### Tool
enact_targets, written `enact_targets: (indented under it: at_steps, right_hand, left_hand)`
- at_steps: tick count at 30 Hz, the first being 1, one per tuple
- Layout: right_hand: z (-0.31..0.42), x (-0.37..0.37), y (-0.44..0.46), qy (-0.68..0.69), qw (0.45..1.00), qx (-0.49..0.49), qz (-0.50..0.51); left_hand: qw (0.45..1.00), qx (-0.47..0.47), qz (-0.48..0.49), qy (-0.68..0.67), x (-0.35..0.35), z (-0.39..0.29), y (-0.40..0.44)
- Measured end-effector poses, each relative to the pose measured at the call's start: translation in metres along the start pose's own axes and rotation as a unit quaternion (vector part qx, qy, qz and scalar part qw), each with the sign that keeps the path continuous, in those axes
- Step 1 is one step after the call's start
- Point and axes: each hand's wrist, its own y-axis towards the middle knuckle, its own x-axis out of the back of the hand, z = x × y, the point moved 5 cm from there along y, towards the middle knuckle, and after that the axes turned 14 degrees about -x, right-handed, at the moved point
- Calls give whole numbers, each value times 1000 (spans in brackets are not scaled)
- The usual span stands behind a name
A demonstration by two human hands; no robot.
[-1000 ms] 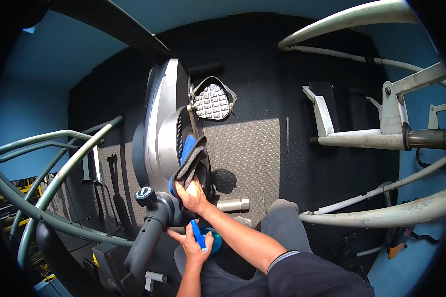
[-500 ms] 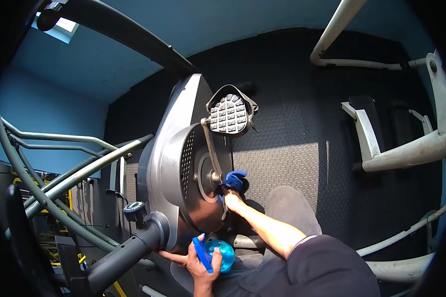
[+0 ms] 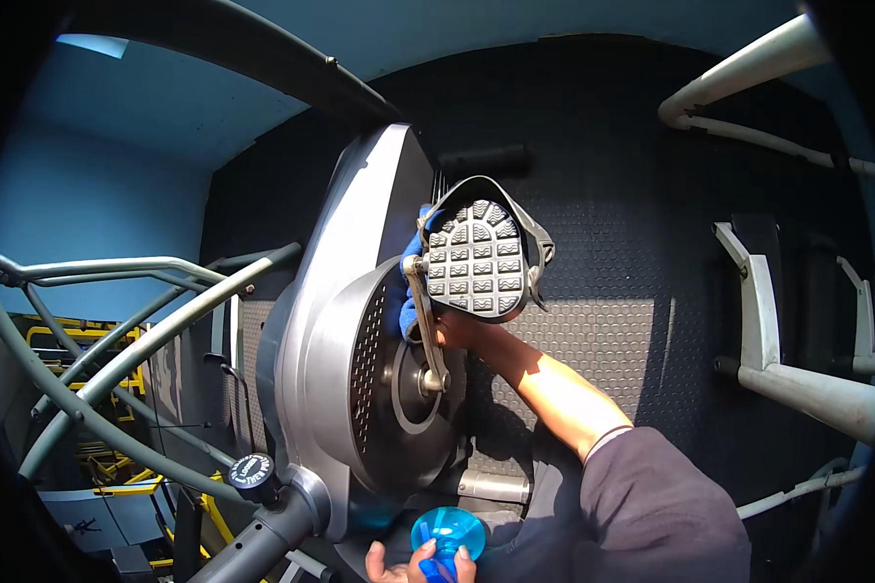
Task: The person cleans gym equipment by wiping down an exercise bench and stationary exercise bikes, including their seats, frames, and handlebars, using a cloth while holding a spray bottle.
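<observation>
A blue cloth [image 3: 408, 316] shows behind the crank arm [image 3: 422, 321] of an exercise bike [image 3: 326, 369], against its dark side cover. My right hand [image 3: 453, 331] is closed on this cloth, just below the strapped pedal [image 3: 476, 257]; the pedal hides part of the hand and cloth. At the bottom edge, my left hand [image 3: 423, 564] grips a spray bottle [image 3: 447, 531] with a clear blue body and a blue trigger head. That bottle is tilted, its base facing away from me.
A black adjustment knob [image 3: 253, 476] sits on the bike's frame tube. Grey-green metal tubes [image 3: 146, 360] cross at the left. White machine frames [image 3: 763, 311] stand at the right on black rubber flooring [image 3: 603, 243].
My right hand and the cloth have moved up from the crank hub to behind the crank arm and pedal. My left hand and the spray bottle sit lower in view.
</observation>
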Motion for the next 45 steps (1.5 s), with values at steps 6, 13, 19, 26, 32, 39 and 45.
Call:
enact_targets:
  at_steps: [6,13,19,26,32,39,45]
  right_hand:
    - [-29,-18,-45,-49,932,-351,69]
    - [97,-60,-179,-93,846,-477,219]
    - [196,-31,-45,-143,982,-64,-102]
    - [138,-52,6,-53,923,-277,-263]
    - [132,-103,-164,-157,867,-419,219]
    - [40,-23,-160,113,718,-655,-207]
    - [-2,70,-32,-56,926,-365,-83]
  left_hand:
    - [991,-71,75,-83,-19,-3,58]
    - [971,-95,89,-201,-6,11,68]
    - [951,-87,55,-290,12,12,42]
    - [944,-57,35,-324,37,-4,3]
    - [927,-5,33,-373,6,5,-3]
    - [914,36,119,-386,-38,20,32]
    - [887,46,114,-446,-76,28,46]
